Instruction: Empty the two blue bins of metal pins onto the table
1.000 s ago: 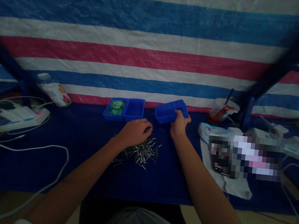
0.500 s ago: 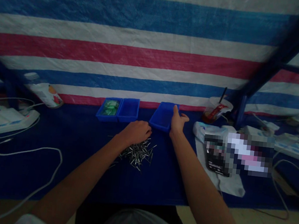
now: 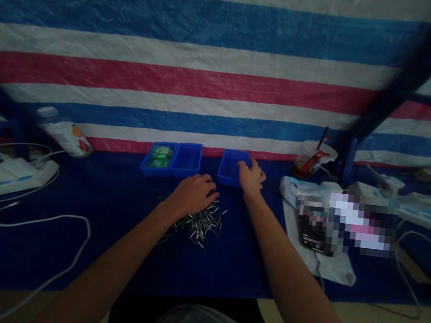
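Observation:
My left hand (image 3: pixel 195 193) is over the far edge of a pile of thin metal pins (image 3: pixel 201 226), palm down, fingers slightly apart and thumb toward the pins. No object shows in it. My right hand (image 3: pixel 251 178) is at the right wall of a small blue bin (image 3: pixel 231 171) with nothing visible inside. Its thumb reaches over the rim, and the fingers are spread apart from it. To the left, a blue bin with green packets (image 3: pixel 160 156) stands against another blue bin (image 3: pixel 186 161), which looks bare inside.
A bottle (image 3: pixel 65 133) and a white power strip (image 3: pixel 14 180) with cables lie left. On the right are a plastic cup with a straw (image 3: pixel 314 160), a phone (image 3: pixel 315 224) on a white bag, and another power strip (image 3: pixel 427 214). Striped sheeting (image 3: pixel 224 87) hangs behind the blue table.
The right bin has gone from tilted to flat and straighter on the table. My right hand has shifted its thumb over the rim. My left hand's fingers have spread a little.

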Demonstrator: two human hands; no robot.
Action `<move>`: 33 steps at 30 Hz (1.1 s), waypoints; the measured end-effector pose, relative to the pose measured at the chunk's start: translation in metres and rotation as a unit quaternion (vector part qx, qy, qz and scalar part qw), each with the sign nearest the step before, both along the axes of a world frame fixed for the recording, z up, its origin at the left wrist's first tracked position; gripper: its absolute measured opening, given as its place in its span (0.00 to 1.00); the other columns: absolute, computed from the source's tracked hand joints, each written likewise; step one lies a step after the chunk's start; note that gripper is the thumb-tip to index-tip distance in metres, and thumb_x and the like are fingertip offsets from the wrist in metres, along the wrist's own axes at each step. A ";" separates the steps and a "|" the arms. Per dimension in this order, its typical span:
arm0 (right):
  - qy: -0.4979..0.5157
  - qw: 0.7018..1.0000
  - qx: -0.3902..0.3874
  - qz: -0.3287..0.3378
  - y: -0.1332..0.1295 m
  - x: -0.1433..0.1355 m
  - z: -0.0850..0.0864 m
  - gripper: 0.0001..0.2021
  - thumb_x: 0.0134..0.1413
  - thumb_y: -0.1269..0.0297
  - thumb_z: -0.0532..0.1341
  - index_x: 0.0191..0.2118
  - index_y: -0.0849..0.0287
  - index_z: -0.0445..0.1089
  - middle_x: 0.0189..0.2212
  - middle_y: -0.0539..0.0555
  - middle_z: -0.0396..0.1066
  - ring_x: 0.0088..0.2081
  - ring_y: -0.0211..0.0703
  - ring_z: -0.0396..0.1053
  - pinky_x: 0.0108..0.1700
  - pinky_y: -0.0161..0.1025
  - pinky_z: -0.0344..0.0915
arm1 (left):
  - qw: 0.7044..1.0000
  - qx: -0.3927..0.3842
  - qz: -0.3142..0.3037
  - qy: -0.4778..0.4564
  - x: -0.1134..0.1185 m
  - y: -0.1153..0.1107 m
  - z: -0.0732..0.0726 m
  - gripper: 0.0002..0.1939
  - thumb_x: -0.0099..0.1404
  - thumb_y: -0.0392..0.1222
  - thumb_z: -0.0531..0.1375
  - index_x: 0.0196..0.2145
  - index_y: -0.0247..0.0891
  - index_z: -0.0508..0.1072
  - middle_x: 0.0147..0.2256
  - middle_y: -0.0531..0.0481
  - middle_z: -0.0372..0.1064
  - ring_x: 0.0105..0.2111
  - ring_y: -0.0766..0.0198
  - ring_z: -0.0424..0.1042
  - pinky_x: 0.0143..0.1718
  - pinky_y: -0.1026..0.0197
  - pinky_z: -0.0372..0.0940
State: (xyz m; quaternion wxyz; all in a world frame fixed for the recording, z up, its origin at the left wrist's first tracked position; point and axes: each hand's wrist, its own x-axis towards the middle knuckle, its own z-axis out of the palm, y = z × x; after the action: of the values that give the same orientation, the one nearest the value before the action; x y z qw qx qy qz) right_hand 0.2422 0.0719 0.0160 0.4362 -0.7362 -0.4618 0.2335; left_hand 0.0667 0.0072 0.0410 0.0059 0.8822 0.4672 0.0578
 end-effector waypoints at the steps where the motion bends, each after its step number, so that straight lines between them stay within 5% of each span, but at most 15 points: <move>1: 0.004 1.000 -0.024 -0.020 -0.005 -0.003 0.006 0.31 0.53 0.51 0.56 0.63 0.53 0.62 0.64 0.62 0.60 0.67 0.66 0.47 0.62 0.70 0.49 | 1.000 0.001 0.013 -0.002 0.001 -0.001 -0.001 0.18 0.73 0.50 0.53 0.45 0.36 0.77 0.45 0.42 0.73 0.45 0.54 0.73 0.49 0.52 0.67; 6: -0.009 0.998 -0.055 0.021 -0.024 -0.016 0.020 0.35 0.53 0.48 0.58 0.66 0.51 0.57 0.65 0.62 0.56 0.67 0.66 0.49 0.63 0.68 0.47 | 0.998 -0.019 0.058 0.004 0.007 -0.009 -0.004 0.25 0.72 0.58 0.51 0.51 0.37 0.75 0.48 0.40 0.73 0.45 0.50 0.74 0.47 0.49 0.68; 15: -0.058 0.992 -0.008 0.110 -0.027 -0.019 0.012 0.35 0.54 0.51 0.57 0.67 0.54 0.55 0.68 0.64 0.51 0.65 0.63 0.56 0.63 0.65 0.53 | 0.998 -0.017 0.066 0.011 0.010 -0.030 -0.007 0.30 0.64 0.67 0.56 0.49 0.38 0.74 0.48 0.40 0.72 0.46 0.46 0.74 0.47 0.46 0.67; 23: -0.085 0.984 0.016 0.154 -0.028 -0.011 0.007 0.46 0.45 0.37 0.63 0.67 0.55 0.55 0.66 0.68 0.51 0.62 0.67 0.61 0.60 0.62 0.59 | 0.999 -0.030 0.045 0.008 0.006 -0.032 -0.009 0.14 0.68 0.49 0.58 0.47 0.40 0.74 0.46 0.45 0.71 0.48 0.49 0.71 0.49 0.48 0.66; 33: -0.127 0.969 0.044 0.210 -0.021 -0.015 -0.002 0.45 0.45 0.39 0.65 0.67 0.52 0.55 0.69 0.62 0.50 0.67 0.66 0.53 0.62 0.67 0.55 | 0.999 -0.027 0.009 -0.035 0.000 -0.038 -0.011 0.11 0.70 0.45 0.56 0.46 0.42 0.74 0.47 0.46 0.71 0.49 0.53 0.70 0.52 0.49 0.65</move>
State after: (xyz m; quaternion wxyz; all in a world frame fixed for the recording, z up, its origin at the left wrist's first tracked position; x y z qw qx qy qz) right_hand 0.2273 0.0507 0.0137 0.3469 -0.6268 -0.6672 0.2039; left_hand 0.0664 -0.0305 0.0302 0.0458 0.8747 0.4764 0.0763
